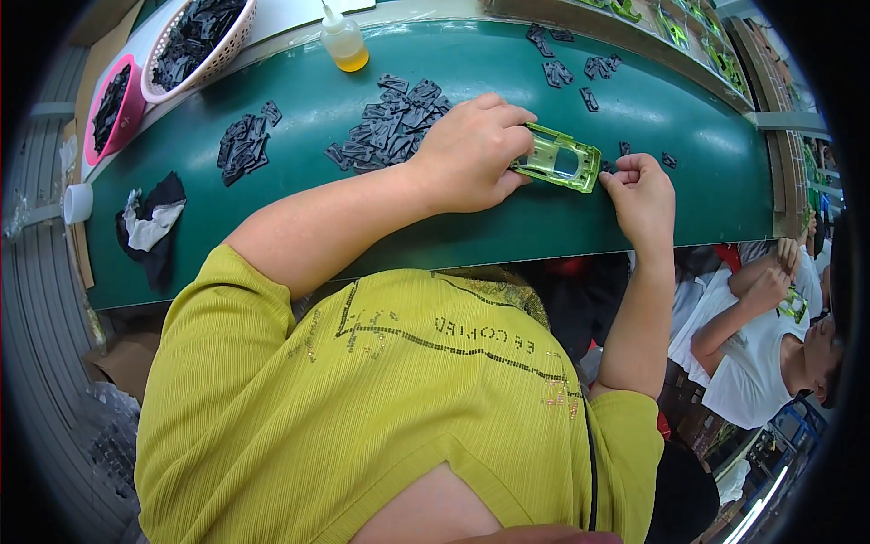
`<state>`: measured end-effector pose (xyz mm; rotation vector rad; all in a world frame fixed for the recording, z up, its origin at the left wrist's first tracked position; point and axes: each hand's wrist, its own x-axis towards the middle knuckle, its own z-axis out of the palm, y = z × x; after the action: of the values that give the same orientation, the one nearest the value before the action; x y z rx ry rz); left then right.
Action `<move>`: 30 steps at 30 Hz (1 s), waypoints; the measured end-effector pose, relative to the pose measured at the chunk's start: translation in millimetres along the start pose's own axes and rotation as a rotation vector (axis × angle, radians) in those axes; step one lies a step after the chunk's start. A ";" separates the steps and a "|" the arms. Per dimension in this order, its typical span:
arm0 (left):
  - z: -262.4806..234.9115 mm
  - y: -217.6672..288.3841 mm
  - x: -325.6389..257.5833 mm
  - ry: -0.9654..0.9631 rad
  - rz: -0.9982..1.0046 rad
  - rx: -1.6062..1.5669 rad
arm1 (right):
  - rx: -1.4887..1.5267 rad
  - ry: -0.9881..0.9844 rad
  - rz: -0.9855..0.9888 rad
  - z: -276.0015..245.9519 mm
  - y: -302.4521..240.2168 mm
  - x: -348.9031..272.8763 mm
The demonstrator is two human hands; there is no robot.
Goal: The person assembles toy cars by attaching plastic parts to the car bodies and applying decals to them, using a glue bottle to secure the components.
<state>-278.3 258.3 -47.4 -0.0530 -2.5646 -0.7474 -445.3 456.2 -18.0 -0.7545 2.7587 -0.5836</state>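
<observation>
My left hand [476, 154] grips one end of a bright green plastic frame, shaped like a toy car body [562, 160], and holds it just above the green table [716, 204]. At the frame's other end, my right hand [643, 195] has thumb and forefinger pinched together; whatever is between them is too small to make out. A dark bit shows beside these fingertips. Left of my left hand lies a large heap of small black plastic parts [394, 127]. Several similar loose black parts [669, 160] lie beyond and right of my right hand.
A smaller black-part pile [243, 150] and a crumpled black-and-white cloth [152, 222] lie on the left. At the back stand a bottle of yellow liquid [344, 45], a pale basket [237, 45] and a pink basket [131, 113]. A tray rail [634, 54] edges the far right; a co-worker [761, 344] sits right.
</observation>
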 end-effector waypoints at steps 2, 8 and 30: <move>-0.5 -0.7 -0.2 0.000 -0.002 0.007 | 0.088 0.007 -0.053 5.1 7.8 0.3; -0.7 -0.8 -0.8 0.000 0.013 0.046 | 0.589 0.106 -0.183 -10.4 4.5 -14.2; 2.9 -4.7 0.8 0.017 0.047 -0.033 | -0.008 -0.085 -0.920 12.7 -58.8 -15.1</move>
<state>-281.0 255.7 -51.6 -0.1168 -2.5262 -0.7690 -402.9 413.8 -2.4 -1.9971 2.2039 -0.6495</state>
